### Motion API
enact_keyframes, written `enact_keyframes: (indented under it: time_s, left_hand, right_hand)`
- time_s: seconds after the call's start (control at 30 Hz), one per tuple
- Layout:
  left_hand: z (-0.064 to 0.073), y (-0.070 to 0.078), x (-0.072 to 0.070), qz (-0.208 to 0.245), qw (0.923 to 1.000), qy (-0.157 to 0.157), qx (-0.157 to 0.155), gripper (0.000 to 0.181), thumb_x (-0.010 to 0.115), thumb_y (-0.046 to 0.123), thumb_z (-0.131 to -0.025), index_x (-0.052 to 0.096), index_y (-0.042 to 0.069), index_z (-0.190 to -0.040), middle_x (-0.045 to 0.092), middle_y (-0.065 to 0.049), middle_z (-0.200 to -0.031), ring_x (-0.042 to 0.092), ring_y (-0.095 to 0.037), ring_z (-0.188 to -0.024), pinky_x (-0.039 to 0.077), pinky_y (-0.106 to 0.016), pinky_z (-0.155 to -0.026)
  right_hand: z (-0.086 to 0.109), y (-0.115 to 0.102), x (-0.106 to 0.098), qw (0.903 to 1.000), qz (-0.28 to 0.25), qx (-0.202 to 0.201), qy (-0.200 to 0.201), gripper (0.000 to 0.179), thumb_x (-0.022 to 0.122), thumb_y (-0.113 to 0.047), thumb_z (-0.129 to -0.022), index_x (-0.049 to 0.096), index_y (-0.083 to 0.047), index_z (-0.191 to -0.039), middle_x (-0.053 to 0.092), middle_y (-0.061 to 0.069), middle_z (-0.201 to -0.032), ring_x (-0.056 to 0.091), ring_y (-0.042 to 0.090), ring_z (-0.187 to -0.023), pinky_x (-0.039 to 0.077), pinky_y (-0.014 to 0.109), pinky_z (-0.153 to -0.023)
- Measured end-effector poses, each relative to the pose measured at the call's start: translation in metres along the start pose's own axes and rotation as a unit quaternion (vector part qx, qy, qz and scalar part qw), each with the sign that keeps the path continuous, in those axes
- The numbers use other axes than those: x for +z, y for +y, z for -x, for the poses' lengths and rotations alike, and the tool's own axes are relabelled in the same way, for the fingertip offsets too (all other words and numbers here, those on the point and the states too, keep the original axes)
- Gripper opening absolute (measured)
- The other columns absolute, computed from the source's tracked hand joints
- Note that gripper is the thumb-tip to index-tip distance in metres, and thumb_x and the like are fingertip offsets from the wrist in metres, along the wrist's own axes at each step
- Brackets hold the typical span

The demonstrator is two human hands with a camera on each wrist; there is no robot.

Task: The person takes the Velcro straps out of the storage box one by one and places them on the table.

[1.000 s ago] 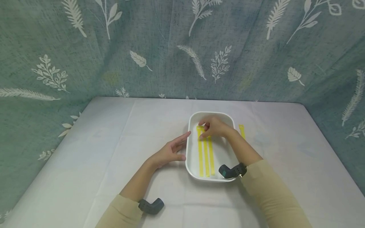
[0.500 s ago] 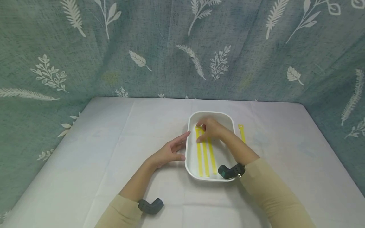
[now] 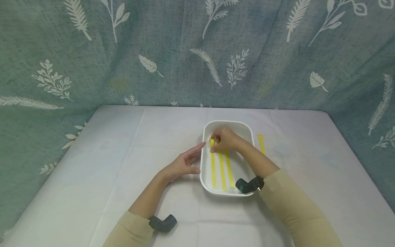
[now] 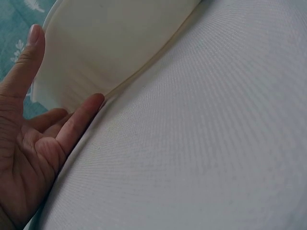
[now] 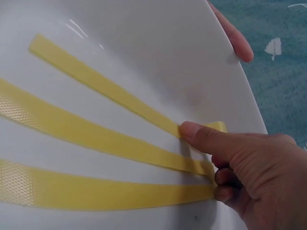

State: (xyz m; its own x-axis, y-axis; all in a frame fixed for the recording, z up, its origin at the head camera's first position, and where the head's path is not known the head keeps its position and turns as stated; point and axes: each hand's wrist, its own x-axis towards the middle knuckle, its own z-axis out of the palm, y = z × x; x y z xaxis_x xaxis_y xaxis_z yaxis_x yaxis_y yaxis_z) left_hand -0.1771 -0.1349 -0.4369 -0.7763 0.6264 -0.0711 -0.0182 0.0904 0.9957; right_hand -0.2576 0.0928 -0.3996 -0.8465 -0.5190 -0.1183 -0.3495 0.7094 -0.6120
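In the head view, a white rectangular tray holds several yellow straps. The leftmost yellow strap is pinched near its far end by my right hand; the right wrist view shows the thumb on this strap. To its right lie a middle strap and a right-hand strap, their far ends partly hidden by the hand. My left hand, thumb and fingers extended, touches the tray's left side. In the left wrist view, fingers of the left hand rest against the tray's outer wall.
Another yellow strap with a slotted end lies on the white-covered table, just right of the tray, partly behind the right forearm. A leaf-patterned green curtain hangs behind the table.
The right hand has shifted slightly left and now pinches the leftmost strap, whose far end has moved a little left. The left hand stays at the tray's side.
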Motion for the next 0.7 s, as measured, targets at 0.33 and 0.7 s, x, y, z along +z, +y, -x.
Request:
enact_keyframes:
  time_s: [0.33, 0.7]
  left_hand:
    - [-0.0004, -0.0012, 0.0000, -0.001, 1.0000, 0.001, 0.001, 0.089, 0.077, 0.012, -0.078, 0.027, 0.028, -0.150, 0.018, 0.009, -0.157, 0.022, -0.022, -0.143, 0.027, -0.036, -0.113]
    - [-0.0009, 0.0002, 0.0003, 0.008, 1.0000, -0.001, -0.005, 0.090, 0.077, 0.013, -0.078, 0.026, 0.028, -0.150, 0.018, 0.009, -0.157, 0.022, -0.023, -0.143, 0.030, -0.034, -0.112]
  right_hand:
    - [0.0003, -0.0010, -0.0016, 0.9987, -0.046, -0.006, 0.022, 0.025, 0.076, -0.019, -0.080, 0.064, -0.004, -0.096, 0.053, 0.000, -0.073, 0.046, 0.011, -0.065, 0.038, 0.021, -0.059]
    - [0.0006, -0.0019, -0.0046, 0.9657, -0.259, 0.010, 0.011, 0.033, 0.068, -0.008, -0.085, 0.055, 0.005, -0.113, 0.063, 0.009, -0.086, 0.065, 0.014, -0.076, 0.058, 0.031, -0.073]
